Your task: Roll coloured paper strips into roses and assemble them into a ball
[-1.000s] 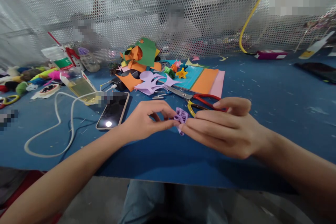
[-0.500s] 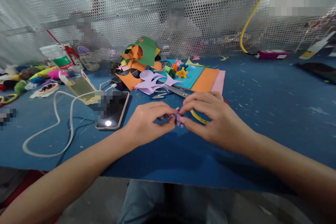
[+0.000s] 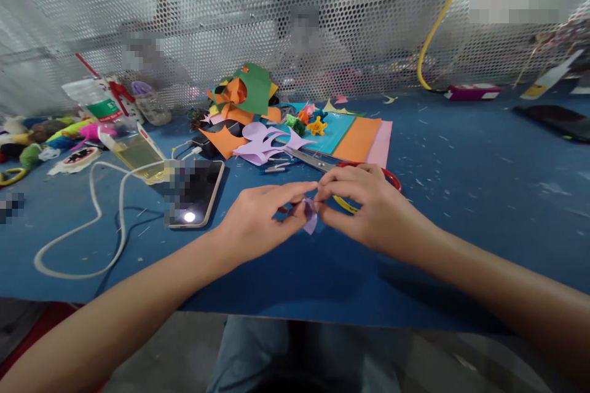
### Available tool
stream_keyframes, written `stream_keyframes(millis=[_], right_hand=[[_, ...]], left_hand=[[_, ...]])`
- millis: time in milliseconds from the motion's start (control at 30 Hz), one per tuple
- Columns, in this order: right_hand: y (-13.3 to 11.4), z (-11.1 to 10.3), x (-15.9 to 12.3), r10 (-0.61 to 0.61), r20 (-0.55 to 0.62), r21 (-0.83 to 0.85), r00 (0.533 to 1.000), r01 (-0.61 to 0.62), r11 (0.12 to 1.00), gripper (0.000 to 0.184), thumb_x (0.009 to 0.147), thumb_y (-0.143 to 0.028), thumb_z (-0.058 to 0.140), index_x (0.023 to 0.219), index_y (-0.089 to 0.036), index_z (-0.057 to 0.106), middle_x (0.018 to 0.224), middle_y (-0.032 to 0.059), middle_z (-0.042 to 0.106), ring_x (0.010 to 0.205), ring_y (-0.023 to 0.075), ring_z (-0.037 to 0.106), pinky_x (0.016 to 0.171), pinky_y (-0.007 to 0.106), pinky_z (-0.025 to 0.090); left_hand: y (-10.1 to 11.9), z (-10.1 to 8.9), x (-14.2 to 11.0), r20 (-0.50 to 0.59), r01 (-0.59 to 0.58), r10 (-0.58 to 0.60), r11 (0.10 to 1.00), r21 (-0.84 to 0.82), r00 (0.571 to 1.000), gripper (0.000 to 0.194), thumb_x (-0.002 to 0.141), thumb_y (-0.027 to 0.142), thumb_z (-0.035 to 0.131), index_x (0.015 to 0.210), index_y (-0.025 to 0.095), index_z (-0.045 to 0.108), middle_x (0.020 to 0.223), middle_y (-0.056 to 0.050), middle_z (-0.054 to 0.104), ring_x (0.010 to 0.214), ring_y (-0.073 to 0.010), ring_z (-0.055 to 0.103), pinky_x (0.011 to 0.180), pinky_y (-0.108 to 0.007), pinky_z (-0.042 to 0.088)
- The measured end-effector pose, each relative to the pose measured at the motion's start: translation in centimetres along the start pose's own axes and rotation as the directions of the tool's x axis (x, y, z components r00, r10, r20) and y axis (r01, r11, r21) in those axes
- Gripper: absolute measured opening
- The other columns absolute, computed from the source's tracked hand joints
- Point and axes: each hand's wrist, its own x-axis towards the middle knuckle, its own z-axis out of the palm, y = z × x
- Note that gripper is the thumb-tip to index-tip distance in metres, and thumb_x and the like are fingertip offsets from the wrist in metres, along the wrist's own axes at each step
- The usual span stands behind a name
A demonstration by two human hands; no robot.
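Note:
A small piece of purple paper (image 3: pixel 310 221) is pinched between my two hands, above the blue table. My left hand (image 3: pixel 265 215) closes thumb and fingers on its left side. My right hand (image 3: pixel 362 199) grips its right edge with the fingertips. Part of the paper is hidden by the fingers, so its full shape does not show. Just behind my right hand lie scissors (image 3: pixel 318 161) with red handles, blades pointing left. A yellow ring-shaped handle (image 3: pixel 345 204) shows beneath that hand.
Purple paper scraps (image 3: pixel 265 142), small folded paper flowers (image 3: pixel 317 126) and coloured sheets (image 3: pixel 354 141) lie behind my hands. At left are a phone (image 3: pixel 198 193), a white cable (image 3: pixel 62 274) and a clear container of yellowish liquid (image 3: pixel 141 153). A perforated metal screen (image 3: pixel 369 18) stands at the back.
The purple paper has turned in my fingers and now shows a smoother, curved face hanging lower. My right hand has shifted slightly left, uncovering more of the red scissor handle.

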Motion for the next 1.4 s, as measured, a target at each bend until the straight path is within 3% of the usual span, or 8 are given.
stream_keyframes(millis=[133,267,500,633,767,900,1233,1400], right_hand=[[0.0,-0.2,0.1,-0.065,-0.017,-0.093,0.998,0.064,0.994,0.008,0.078,-0.019,0.058,0.071,-0.022,0.059,0.079,-0.0009,0.066,0.079,0.0174,0.061,0.077,0.038,0.028],[-0.1,-0.3,0.1,-0.095,-0.051,-0.129,0.994,0.088,0.988,0.009,0.080,-0.021,0.056,0.072,-0.021,0.060,0.080,0.0005,0.066,0.078,0.0179,0.061,0.079,0.040,0.028],[0.6,-0.4,0.3,0.073,0.100,0.166,0.992,-0.089,0.982,0.005,0.078,-0.024,0.062,0.076,-0.022,0.065,0.085,0.0017,0.067,0.079,0.0170,0.061,0.079,0.037,0.042],[0.6,-0.7,0.5,0.119,0.182,0.258,0.976,-0.164,0.952,0.011,0.081,-0.029,0.060,0.074,-0.022,0.064,0.086,0.0018,0.066,0.079,0.0159,0.061,0.075,0.031,0.047],[-0.1,-0.7,0.2,0.071,0.079,0.142,0.994,-0.082,0.987,0.020,0.074,-0.040,0.069,0.081,-0.023,0.062,0.092,0.0031,0.065,0.088,0.0212,0.061,0.085,0.040,0.040],[-0.6,-0.4,-0.2,-0.022,-0.062,-0.025,0.998,0.021,0.999,0.020,0.075,-0.036,0.069,0.086,-0.023,0.059,0.095,0.0048,0.066,0.093,0.0244,0.061,0.086,0.043,0.034],[-1.4,-0.7,-0.4,-0.042,-0.069,-0.125,0.997,0.033,0.992,0.028,0.076,-0.042,0.066,0.092,-0.022,0.057,0.100,0.0054,0.062,0.096,0.0238,0.058,0.085,0.040,0.031],[-1.5,-0.6,-0.5,-0.048,-0.058,-0.158,0.997,0.039,0.987,0.013,0.079,-0.026,0.059,0.090,-0.022,0.056,0.098,0.0050,0.063,0.093,0.0232,0.059,0.081,0.039,0.031]], left_hand=[[-0.1,0.0,0.0,0.040,0.109,-0.106,0.991,-0.083,0.994,0.026,0.077,0.018,0.066,0.102,0.017,0.066,0.081,-0.002,0.075,0.067,-0.0123,0.071,0.063,-0.019,0.060],[-0.1,0.0,0.2,-0.039,0.125,-0.130,0.985,-0.119,0.991,0.017,0.076,0.015,0.067,0.092,0.016,0.069,0.076,-0.001,0.075,0.064,-0.0118,0.070,0.060,-0.017,0.060],[0.1,0.1,0.3,-0.039,0.128,-0.135,0.981,-0.145,0.990,0.014,0.073,0.011,0.068,0.087,0.014,0.071,0.075,-0.002,0.076,0.061,-0.0123,0.071,0.059,-0.015,0.059],[0.0,0.0,0.4,0.034,0.244,-0.242,0.945,-0.219,0.970,0.016,0.075,0.013,0.067,0.089,0.017,0.072,0.078,-0.001,0.076,0.065,-0.0145,0.072,0.060,-0.018,0.060],[-0.2,-0.2,0.6,0.049,0.380,-0.391,0.847,-0.371,0.919,0.014,0.077,0.020,0.068,0.090,0.016,0.072,0.079,-0.004,0.076,0.072,-0.0171,0.072,0.058,-0.020,0.059],[-0.2,-0.3,0.8,0.026,0.394,-0.428,0.803,-0.447,0.903,0.011,0.076,0.019,0.070,0.086,0.015,0.071,0.079,-0.004,0.076,0.071,-0.0167,0.072,0.054,-0.019,0.058],[0.0,-0.4,0.5,0.007,0.335,-0.370,0.834,-0.439,0.929,0.005,0.077,0.015,0.067,0.083,0.016,0.066,0.077,-0.002,0.073,0.067,-0.0111,0.069,0.054,-0.015,0.055],[0.1,-0.2,0.4,-0.001,0.325,-0.361,0.839,-0.436,0.932,0.010,0.075,0.012,0.067,0.084,0.016,0.065,0.077,-0.002,0.072,0.070,-0.0111,0.069,0.057,-0.015,0.056]])
